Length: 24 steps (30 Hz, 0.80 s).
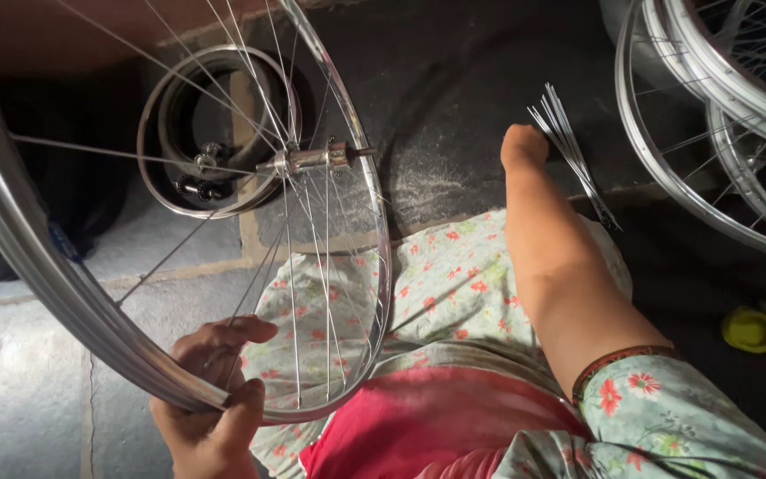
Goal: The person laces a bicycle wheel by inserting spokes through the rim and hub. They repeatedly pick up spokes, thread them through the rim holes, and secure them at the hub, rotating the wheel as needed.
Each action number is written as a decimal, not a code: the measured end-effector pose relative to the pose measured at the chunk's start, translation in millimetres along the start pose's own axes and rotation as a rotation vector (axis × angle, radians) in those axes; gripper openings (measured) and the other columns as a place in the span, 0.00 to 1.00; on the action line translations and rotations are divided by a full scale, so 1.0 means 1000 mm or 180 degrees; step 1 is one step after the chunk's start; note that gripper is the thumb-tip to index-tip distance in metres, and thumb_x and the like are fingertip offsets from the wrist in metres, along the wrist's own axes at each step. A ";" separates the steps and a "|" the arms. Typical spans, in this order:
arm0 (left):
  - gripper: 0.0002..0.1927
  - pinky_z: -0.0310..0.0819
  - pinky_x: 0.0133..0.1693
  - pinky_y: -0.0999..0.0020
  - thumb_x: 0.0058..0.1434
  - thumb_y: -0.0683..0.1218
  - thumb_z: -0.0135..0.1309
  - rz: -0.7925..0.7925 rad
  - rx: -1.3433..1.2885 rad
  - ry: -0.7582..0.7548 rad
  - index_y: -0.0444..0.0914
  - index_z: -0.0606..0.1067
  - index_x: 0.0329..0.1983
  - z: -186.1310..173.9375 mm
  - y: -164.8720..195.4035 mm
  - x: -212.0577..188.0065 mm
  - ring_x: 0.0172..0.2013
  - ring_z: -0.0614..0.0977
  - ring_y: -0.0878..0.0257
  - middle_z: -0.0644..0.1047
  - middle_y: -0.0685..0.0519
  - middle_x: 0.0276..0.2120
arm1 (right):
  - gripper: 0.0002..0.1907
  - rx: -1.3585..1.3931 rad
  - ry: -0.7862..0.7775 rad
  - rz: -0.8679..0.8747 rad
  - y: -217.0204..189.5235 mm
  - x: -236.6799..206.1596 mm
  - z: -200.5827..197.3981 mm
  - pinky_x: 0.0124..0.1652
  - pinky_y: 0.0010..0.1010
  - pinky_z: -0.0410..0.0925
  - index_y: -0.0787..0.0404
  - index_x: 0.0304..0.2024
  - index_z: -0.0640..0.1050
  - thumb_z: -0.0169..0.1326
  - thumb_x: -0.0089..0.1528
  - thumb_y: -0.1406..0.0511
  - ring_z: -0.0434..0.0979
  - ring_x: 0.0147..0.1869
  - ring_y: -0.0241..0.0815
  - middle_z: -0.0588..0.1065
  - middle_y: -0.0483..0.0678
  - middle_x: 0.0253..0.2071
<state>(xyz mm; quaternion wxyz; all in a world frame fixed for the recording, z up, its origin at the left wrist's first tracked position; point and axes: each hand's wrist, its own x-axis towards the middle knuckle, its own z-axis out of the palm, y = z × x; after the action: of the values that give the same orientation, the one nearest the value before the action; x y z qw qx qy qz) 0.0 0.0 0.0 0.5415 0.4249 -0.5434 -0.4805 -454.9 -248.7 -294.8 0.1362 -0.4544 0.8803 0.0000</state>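
Observation:
My left hand [210, 390] grips the lower rim of a silver bicycle wheel [55, 275] that stands upright over my lap, its thin spokes running up to a metal hub [308, 160]. My right hand [525, 146] reaches out over the dark floor to a loose bundle of thin silver spokes [569, 146]; its fingers are folded out of sight, so I cannot see whether they hold any. My lap is covered in pale floral cloth [454, 284] and a red cloth [418, 417].
A second small rim with a sprocket [214, 133] lies behind the wheel. Several more spoked rims [720, 115] are stacked at the upper right. A small yellow cap [749, 330] sits on the dark floor at right. Grey stone slabs [19, 390] lie at left.

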 end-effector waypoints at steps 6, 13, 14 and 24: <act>0.31 0.66 0.68 0.49 0.47 0.29 0.47 0.0052 -0.0244 -0.0145 0.30 0.69 0.58 0.006 -0.003 0.004 0.60 0.78 0.48 0.77 0.36 0.52 | 0.12 0.0154 0.0204 -0.0010 -0.001 -0.008 -0.011 0.50 0.48 0.73 0.59 0.44 0.83 0.54 0.60 0.69 0.79 0.56 0.59 0.80 0.58 0.48; 0.26 0.70 0.65 0.53 0.52 0.33 0.47 0.0306 0.0021 -0.0501 0.28 0.71 0.57 0.026 -0.010 0.019 0.57 0.79 0.50 0.77 0.40 0.51 | 0.05 0.2040 0.0982 -0.1343 -0.012 -0.063 -0.068 0.43 0.40 0.75 0.59 0.42 0.84 0.60 0.64 0.68 0.83 0.41 0.50 0.83 0.55 0.39; 0.25 0.71 0.63 0.56 0.52 0.34 0.47 0.0368 0.0184 -0.0545 0.28 0.72 0.55 0.030 -0.010 0.021 0.56 0.80 0.53 0.78 0.42 0.50 | 0.04 0.3120 0.0546 -0.1601 -0.014 -0.092 -0.074 0.42 0.35 0.75 0.62 0.43 0.81 0.57 0.66 0.70 0.82 0.40 0.45 0.82 0.54 0.39; 0.17 0.74 0.45 0.68 0.51 0.37 0.51 0.0830 0.0385 0.0401 0.33 0.73 0.45 0.117 -0.021 0.008 0.39 0.77 0.64 0.77 0.51 0.37 | 0.09 0.3362 -0.0412 -0.4778 0.005 -0.391 -0.115 0.62 0.46 0.60 0.56 0.37 0.83 0.68 0.54 0.68 0.63 0.68 0.55 0.65 0.54 0.66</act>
<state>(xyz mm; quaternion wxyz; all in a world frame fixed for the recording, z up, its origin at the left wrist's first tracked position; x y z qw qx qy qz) -118.0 -4.1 -13.6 0.6058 0.4119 -0.5869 -0.3449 -271.6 53.4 -90.9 0.3394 -0.7844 0.2308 -0.4650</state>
